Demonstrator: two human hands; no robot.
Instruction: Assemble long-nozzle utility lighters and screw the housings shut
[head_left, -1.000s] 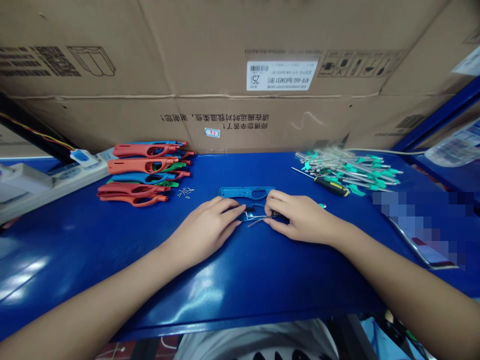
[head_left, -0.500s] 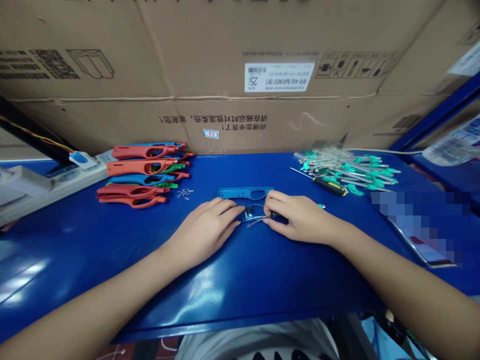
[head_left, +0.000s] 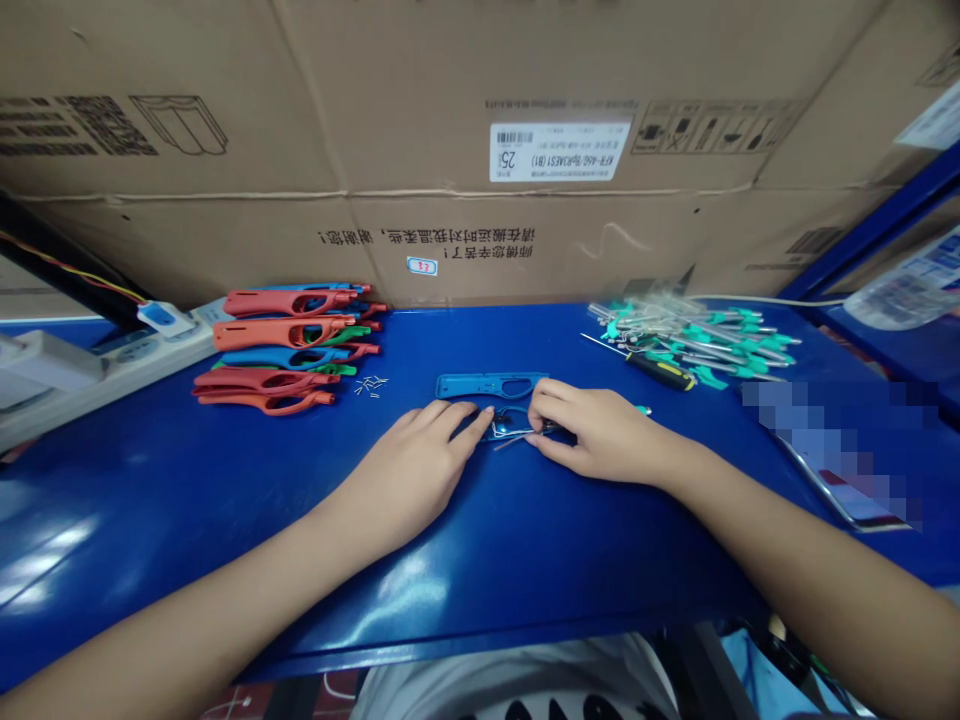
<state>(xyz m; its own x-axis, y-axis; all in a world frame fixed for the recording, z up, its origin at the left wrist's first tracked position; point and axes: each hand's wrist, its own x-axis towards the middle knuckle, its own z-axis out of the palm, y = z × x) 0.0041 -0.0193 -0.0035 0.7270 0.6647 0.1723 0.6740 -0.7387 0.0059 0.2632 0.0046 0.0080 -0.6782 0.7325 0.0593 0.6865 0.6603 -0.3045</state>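
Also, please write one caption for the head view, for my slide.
Left hand and right hand working at a blue shell, a second shell lying just beyond.

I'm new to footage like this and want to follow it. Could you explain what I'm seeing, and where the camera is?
There is no robot here: a person works with bare hands. Every picture comes from one camera worn on the head, looking forward and down.

On the blue table, the left hand and right hand meet over a blue plastic piece with thin pale wires. The right fingers bend over one end; exactly what they pinch is hidden. Just beyond lies a blue casing half.

On the left are stacked coloured casings and small screws. On the right are metal rods with green parts and a screwdriver. Cardboard stands behind.
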